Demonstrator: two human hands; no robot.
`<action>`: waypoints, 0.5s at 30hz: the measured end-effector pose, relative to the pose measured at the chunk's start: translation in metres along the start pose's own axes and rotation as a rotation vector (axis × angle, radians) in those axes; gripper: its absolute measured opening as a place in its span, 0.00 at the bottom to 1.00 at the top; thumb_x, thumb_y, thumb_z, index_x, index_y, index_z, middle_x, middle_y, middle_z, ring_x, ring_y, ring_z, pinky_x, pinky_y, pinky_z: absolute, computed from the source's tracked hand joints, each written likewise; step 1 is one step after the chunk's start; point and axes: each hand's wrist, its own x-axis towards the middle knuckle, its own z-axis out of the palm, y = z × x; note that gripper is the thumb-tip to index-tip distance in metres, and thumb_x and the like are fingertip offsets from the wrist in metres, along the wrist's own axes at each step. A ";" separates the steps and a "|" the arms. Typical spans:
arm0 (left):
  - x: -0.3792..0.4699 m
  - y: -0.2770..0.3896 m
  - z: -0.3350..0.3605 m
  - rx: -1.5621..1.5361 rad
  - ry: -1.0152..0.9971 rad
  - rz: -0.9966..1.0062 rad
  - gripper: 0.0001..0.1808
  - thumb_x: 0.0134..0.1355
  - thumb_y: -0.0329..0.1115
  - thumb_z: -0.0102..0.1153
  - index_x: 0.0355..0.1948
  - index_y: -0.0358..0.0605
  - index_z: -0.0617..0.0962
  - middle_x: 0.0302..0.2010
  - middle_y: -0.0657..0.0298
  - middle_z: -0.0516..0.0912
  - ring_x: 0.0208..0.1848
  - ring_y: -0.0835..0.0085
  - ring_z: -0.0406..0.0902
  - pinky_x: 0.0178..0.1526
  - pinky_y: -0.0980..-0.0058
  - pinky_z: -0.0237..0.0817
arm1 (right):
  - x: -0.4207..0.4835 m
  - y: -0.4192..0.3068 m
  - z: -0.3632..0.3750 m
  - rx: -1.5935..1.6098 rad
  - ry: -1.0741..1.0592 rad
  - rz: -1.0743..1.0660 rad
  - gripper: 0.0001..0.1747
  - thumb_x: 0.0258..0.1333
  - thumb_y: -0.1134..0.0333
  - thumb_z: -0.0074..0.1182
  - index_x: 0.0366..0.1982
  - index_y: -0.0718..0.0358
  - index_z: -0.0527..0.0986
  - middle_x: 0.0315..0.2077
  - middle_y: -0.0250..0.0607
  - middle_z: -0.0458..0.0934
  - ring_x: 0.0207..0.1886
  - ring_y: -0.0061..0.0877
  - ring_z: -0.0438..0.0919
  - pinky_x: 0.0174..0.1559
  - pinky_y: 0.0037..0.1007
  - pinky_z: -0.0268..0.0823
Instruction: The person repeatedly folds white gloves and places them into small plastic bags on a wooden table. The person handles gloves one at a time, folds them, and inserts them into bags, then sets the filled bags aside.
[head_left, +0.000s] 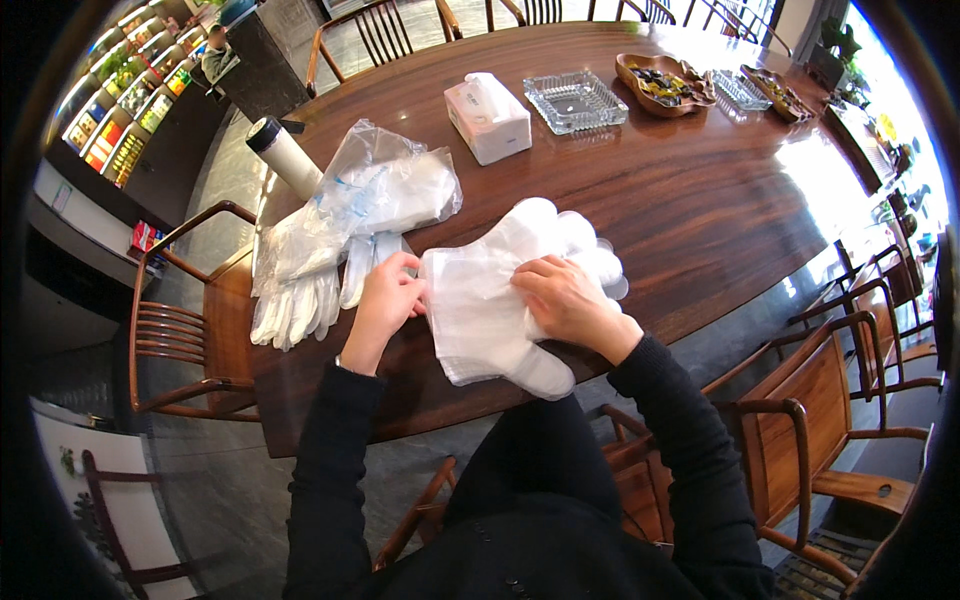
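Observation:
A thick stack of clear disposable plastic gloves (480, 315) lies in front of me, fingers pointing up and right, thumb towards me. At the stack's open cuff edge, my left hand (390, 300) has its fingertips and thumb drawn together on the film. My right hand (566, 304) lies over the palm part with bent fingers, wrinkling the top layer; whether it pinches the film is hidden. Left of the stack are a crumpled clear plastic bag (390, 187) with blue print, holding white contents, and more loose plastic gloves (296, 311) spilling below it.
The dark wooden table (697, 217) bears a white bottle with black lid (285, 154), a tissue pack (487, 124), a glass ashtray (576, 103) and a wooden tray of wrapped items (664, 86). Wooden chairs (795, 420) stand around it. A person (217, 56) sits far left.

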 end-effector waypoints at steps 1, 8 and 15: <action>-0.005 0.000 -0.001 0.208 0.147 0.043 0.11 0.57 0.24 0.58 0.43 0.39 0.77 0.24 0.61 0.81 0.24 0.72 0.81 0.27 0.75 0.70 | 0.000 0.000 0.001 -0.006 0.007 -0.001 0.09 0.52 0.72 0.51 0.37 0.62 0.78 0.38 0.39 0.79 0.45 0.37 0.75 0.50 0.38 0.66; -0.030 0.028 0.046 0.511 0.173 0.781 0.11 0.51 0.29 0.63 0.37 0.42 0.79 0.34 0.61 0.77 0.40 0.63 0.75 0.43 0.66 0.65 | 0.008 -0.003 -0.004 0.001 -0.040 0.063 0.08 0.53 0.73 0.53 0.35 0.64 0.79 0.37 0.39 0.81 0.44 0.36 0.76 0.50 0.38 0.67; -0.038 0.024 0.049 0.676 0.128 0.865 0.08 0.53 0.28 0.56 0.35 0.42 0.79 0.33 0.62 0.77 0.39 0.65 0.74 0.42 0.67 0.62 | -0.005 -0.009 -0.015 -0.211 -0.030 -0.079 0.08 0.51 0.71 0.53 0.34 0.60 0.79 0.37 0.36 0.80 0.44 0.33 0.76 0.49 0.35 0.64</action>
